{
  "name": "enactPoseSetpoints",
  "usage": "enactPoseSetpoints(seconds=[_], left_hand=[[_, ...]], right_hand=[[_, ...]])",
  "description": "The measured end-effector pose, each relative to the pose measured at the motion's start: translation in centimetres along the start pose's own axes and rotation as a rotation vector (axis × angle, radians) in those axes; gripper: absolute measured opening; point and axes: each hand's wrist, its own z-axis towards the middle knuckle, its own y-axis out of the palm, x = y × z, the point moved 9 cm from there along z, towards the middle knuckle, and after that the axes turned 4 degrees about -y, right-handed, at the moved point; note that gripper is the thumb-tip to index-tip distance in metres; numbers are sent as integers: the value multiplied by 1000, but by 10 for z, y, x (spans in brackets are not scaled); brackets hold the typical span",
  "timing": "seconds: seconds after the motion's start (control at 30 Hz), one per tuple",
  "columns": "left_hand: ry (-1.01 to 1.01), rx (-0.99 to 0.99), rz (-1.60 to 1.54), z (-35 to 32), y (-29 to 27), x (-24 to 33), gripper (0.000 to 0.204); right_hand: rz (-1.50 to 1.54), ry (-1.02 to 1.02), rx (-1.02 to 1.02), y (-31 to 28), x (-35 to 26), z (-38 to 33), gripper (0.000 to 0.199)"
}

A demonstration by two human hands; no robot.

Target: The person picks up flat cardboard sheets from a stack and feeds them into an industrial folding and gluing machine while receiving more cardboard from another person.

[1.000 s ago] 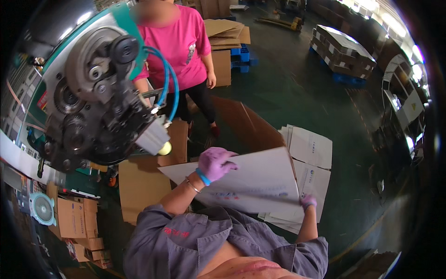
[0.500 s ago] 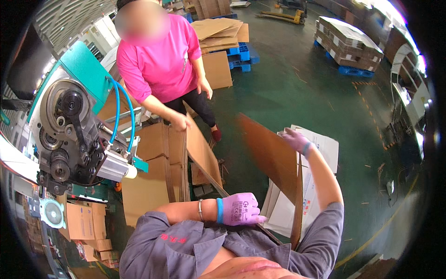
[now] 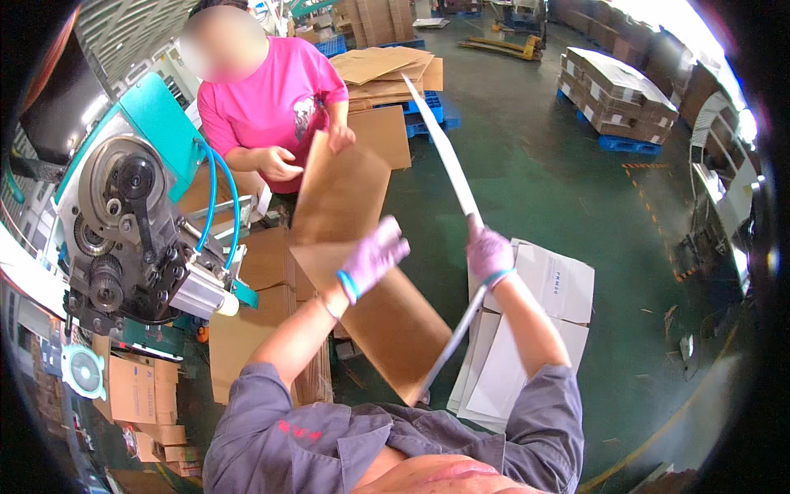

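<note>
My right hand (image 3: 490, 253), in a purple glove, is closed on a pale cardboard sheet (image 3: 445, 156) seen almost edge-on. Its long edge runs from far ahead down toward my chest. To the left, my gloved left hand (image 3: 374, 257) has its fingers spread in front of a brown cardboard sheet (image 3: 393, 325); whether it touches the sheet I cannot tell. A co-worker in a pink shirt (image 3: 276, 90) has one hand at the far top edge of that brown cardboard. The lower ends of the brown and pale cardboard meet near me.
Flat white cartons (image 3: 539, 346) lie stacked on the floor at right. Brown cardboard (image 3: 247, 329) is stacked at left, beside a machine with gears (image 3: 123, 214) and blue hoses. Farther off are loaded blue pallets (image 3: 629, 145) and a yellow pallet jack (image 3: 502, 48).
My left hand has risen forward from near my chest and its fingers have spread. My right hand has moved left, turning its cardboard edge-on. The co-worker's cardboard has been lifted.
</note>
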Motion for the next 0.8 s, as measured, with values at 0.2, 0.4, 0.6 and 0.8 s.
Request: enactPoseSetpoints(seconds=[0.2, 0.4, 0.6, 0.8], left_hand=[[54, 380, -225, 13, -60, 24, 57], [239, 362, 204, -161, -67, -7, 25], [90, 287, 346, -336, -128, -34, 25], [507, 1065, 1575, -475, -160, 88, 46]], right_hand=[[125, -391, 203, 16, -181, -142, 48], [267, -85, 792, -91, -55, -170, 42], [718, -377, 550, -137, -80, -114, 45], [1091, -509, -205, 12, -245, -123, 42]])
